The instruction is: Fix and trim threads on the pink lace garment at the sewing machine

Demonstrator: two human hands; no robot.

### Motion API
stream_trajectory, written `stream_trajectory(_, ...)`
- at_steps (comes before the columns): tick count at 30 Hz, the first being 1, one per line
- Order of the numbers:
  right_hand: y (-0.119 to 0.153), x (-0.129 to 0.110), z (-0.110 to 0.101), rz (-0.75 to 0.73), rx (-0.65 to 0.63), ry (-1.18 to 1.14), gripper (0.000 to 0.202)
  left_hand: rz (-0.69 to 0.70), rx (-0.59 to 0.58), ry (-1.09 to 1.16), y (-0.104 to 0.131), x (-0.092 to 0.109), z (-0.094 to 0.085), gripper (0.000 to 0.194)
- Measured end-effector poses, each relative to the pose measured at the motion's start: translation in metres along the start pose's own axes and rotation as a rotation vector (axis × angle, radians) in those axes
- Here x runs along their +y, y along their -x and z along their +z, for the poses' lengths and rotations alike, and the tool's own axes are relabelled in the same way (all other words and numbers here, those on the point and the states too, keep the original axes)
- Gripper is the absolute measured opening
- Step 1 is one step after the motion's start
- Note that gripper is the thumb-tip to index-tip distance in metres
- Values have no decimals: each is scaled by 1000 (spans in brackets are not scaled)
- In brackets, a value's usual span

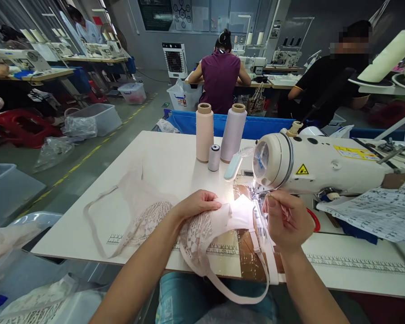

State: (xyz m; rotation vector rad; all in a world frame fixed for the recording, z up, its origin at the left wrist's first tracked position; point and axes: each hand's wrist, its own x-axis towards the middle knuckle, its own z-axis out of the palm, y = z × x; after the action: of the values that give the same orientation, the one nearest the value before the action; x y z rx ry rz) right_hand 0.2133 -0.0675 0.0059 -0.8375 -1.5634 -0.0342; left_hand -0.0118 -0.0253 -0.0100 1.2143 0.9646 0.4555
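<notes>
A pale pink lace bra [196, 230] lies across the table, one end under the brightly lit needle area of a white sewing machine [319, 158]. My left hand [200, 202] is closed on the fabric above the nearer lace cup, left of the needle. Just right of the needle, my right hand [288, 219] is closed with its fingertips pinched; what they hold, if anything, cannot be made out. A shoulder strap [238, 298] with a slider loops over the table's front edge. Glare hides the stitching spot.
Two large thread cones, one peach [204, 135] and one lilac [232, 134], stand behind a small spool [214, 158]. Printed papers [374, 213] lie under the machine arm. Bins [6, 193] stand at the left. Other people work at machines beyond.
</notes>
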Motion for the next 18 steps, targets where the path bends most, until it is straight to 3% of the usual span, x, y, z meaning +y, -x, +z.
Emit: stream_trajectory(18, 2, 1, 1, -32, 16, 33, 21, 0, -45, 31, 0, 0, 0, 34)
